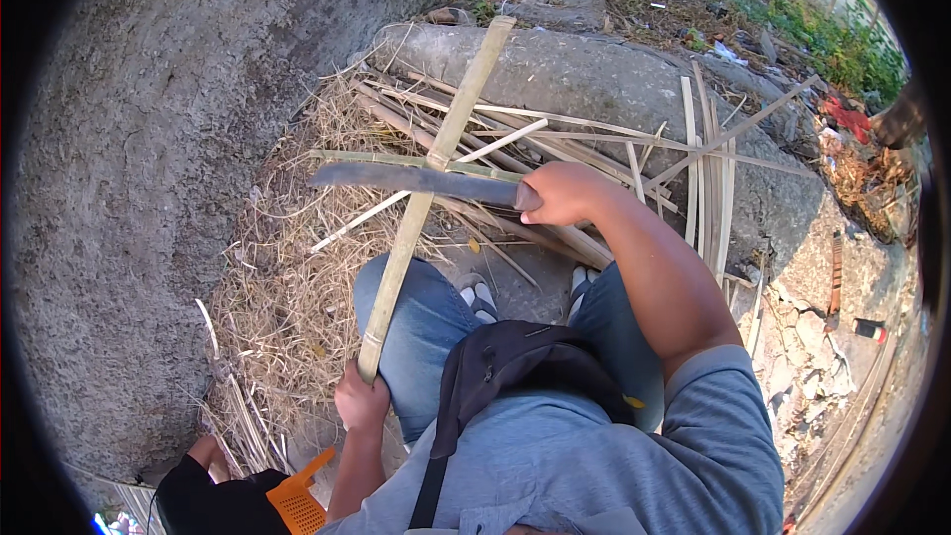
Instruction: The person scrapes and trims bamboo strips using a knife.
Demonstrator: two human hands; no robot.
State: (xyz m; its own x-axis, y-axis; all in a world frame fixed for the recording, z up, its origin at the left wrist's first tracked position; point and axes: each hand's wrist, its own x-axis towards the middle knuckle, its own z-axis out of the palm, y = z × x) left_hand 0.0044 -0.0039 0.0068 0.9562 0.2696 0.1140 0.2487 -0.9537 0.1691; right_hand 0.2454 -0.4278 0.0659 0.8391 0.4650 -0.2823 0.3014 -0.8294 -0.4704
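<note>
My left hand (363, 397) is closed round the near end of a long split bamboo strip (399, 277). The strip slants up and away past my left knee, its far end over the stone. My right hand (567, 194) grips the handle of a machete (401, 178). Its dark blade points left and crosses the bamboo strip around mid-length, and looks slightly blurred. Whether the edge bites into the bamboo I cannot tell. Behind the blade, a thinner greenish strip (367, 157) lies on the pile, roughly parallel to it.
Beyond my knees, several cut bamboo strips (689, 168) lean and lie across a big stone (634, 74). Dry shavings (287, 287) cover the ground at left, beside a rough grey wall (139, 198). A person in black (213, 500) is at lower left, by an orange plastic chair (295, 507).
</note>
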